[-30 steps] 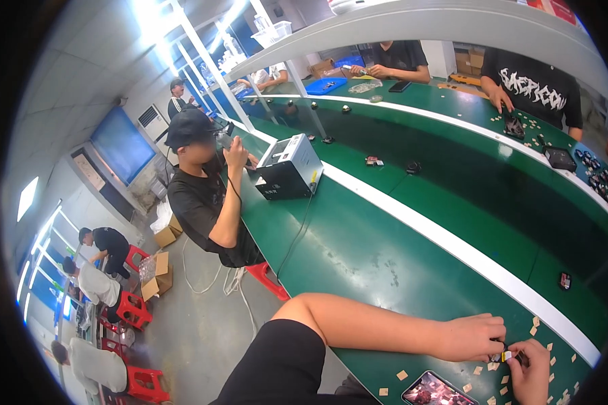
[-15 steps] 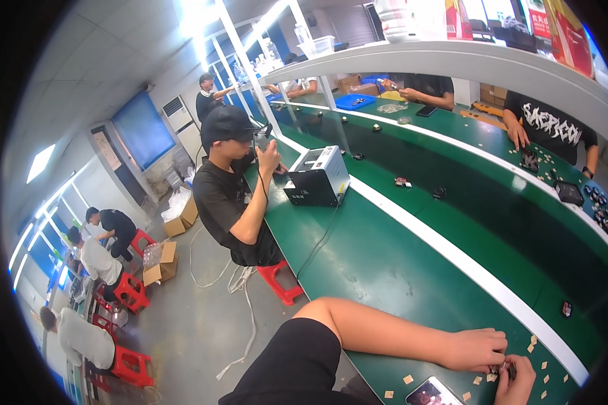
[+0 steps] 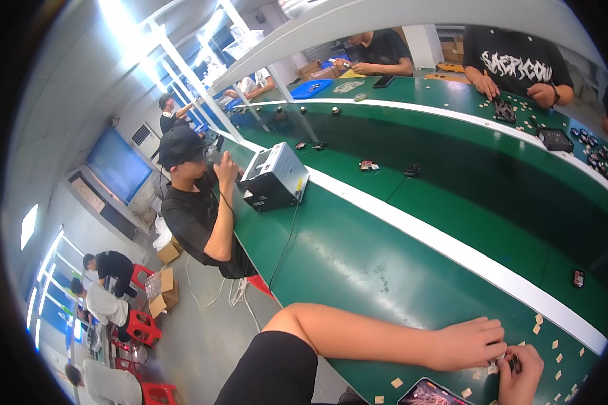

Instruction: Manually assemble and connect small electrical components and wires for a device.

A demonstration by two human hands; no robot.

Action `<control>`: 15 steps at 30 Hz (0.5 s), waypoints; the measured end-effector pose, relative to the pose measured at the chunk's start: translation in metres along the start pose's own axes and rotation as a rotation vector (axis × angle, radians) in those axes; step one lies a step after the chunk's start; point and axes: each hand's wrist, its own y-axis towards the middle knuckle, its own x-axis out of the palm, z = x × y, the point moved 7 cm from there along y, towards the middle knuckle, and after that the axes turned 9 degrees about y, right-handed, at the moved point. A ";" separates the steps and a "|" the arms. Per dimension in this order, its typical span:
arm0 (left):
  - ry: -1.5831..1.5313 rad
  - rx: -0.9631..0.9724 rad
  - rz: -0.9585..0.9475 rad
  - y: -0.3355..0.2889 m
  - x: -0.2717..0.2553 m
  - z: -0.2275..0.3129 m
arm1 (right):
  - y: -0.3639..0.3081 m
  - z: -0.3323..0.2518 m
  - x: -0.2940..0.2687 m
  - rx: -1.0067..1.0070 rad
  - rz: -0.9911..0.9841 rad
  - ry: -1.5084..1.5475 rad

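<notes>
At the lower right, my left hand and my right hand meet over the green bench. The fingers of my right hand are closed around a small dark part. My left fingertips are bent together against its near side, and what they pinch is hidden. Small pale square pieces are scattered on the bench around both hands. A phone with a lit screen lies beside my left forearm, cut off by the lower edge.
A white rail separates my bench from a dark green conveyor belt carrying small devices. A co-worker sits at the left by a boxy machine with a cable. Across the belt, another person handles parts. A shelf hangs overhead.
The whole view has swung so that the far scene sits further left. My hands stay together over the part with only slight finger movement. The phone's screen now shows a different picture.
</notes>
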 end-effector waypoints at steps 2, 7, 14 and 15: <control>0.019 -0.018 -0.012 0.002 0.001 0.001 | -0.002 -0.004 -0.003 0.016 0.015 0.044; 0.024 -0.040 -0.007 0.003 -0.008 0.004 | 0.005 -0.011 0.001 0.039 -0.056 0.050; 0.032 -0.043 -0.070 0.010 -0.022 0.010 | 0.002 0.000 0.006 0.012 -0.077 0.047; 0.024 -0.052 -0.091 0.009 -0.018 0.012 | -0.001 0.007 0.007 0.033 -0.089 0.034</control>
